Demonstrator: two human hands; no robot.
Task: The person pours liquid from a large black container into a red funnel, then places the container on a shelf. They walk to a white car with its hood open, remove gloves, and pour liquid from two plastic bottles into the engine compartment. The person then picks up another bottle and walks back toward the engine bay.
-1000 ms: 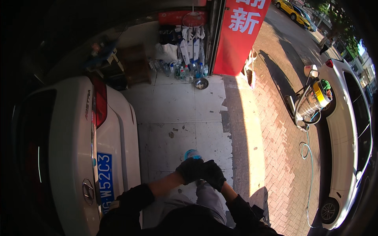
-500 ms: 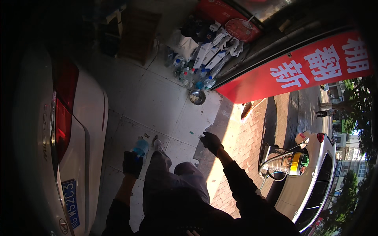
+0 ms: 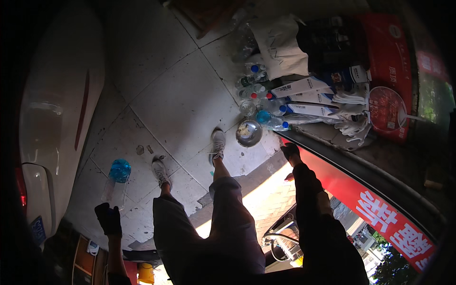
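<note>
My left hand (image 3: 109,219), in a dark glove, is closed at the near end of a clear plastic bottle (image 3: 116,187). The far end of the bottle is bright blue (image 3: 120,171); the fingers wrapped on it are mostly seen from behind. My right hand (image 3: 290,151), also dark-gloved, hangs at the right in front of the red banner, with nothing seen in it and its fingers loosely apart. Just left of it, a metal bowl (image 3: 249,133) with pale food scraps stands on the tiles, near several plastic bottles (image 3: 259,89) with blue and red caps.
Behind the bottles lie a pale cloth bag (image 3: 279,47), long white boxes (image 3: 301,87) and white gloves (image 3: 354,109). A red sign board (image 3: 387,61) leans behind them. A pale car (image 3: 61,104) stands at the left. The red banner (image 3: 332,175) runs along the right.
The view has swung right, bringing the bottles, boxes and bowl nearer. The bottle in my left hand now points farther ahead, and both feet show on the tiles.
</note>
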